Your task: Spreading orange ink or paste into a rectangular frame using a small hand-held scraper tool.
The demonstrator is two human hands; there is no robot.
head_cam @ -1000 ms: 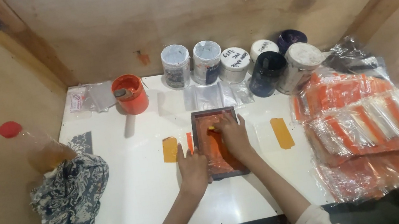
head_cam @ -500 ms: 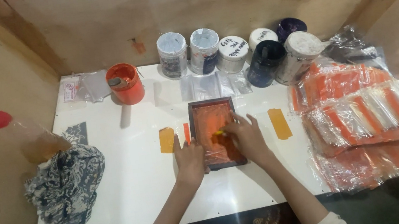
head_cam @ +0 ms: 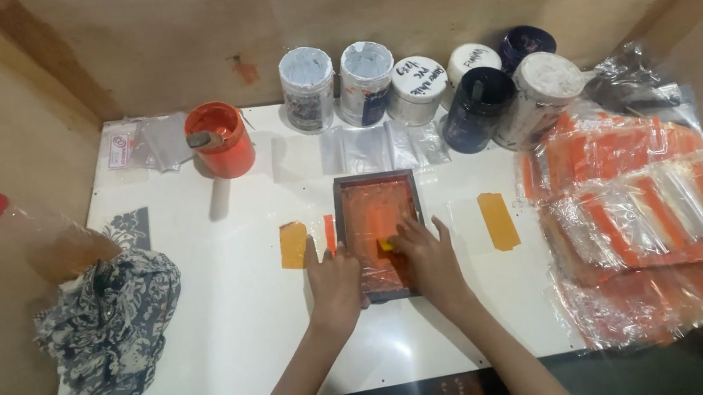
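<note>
My left hand [head_cam: 333, 281] rests flat, fingers spread, on the dark-framed orange screen [head_cam: 376, 208] on the white bench [head_cam: 233, 336]. My right hand [head_cam: 428, 256] pinches a small yellow piece [head_cam: 386, 244] on the mesh.

Two bare forearms enter from the 6 o'clock edge, ending in the left hand [head_cam: 333, 282] and the right hand [head_cam: 427, 256]. Neither wears gloves, rings or a watch. A pale, light-coloured sleeve edge shows at each elbow, at about 7 and 5 o'clock.
</note>
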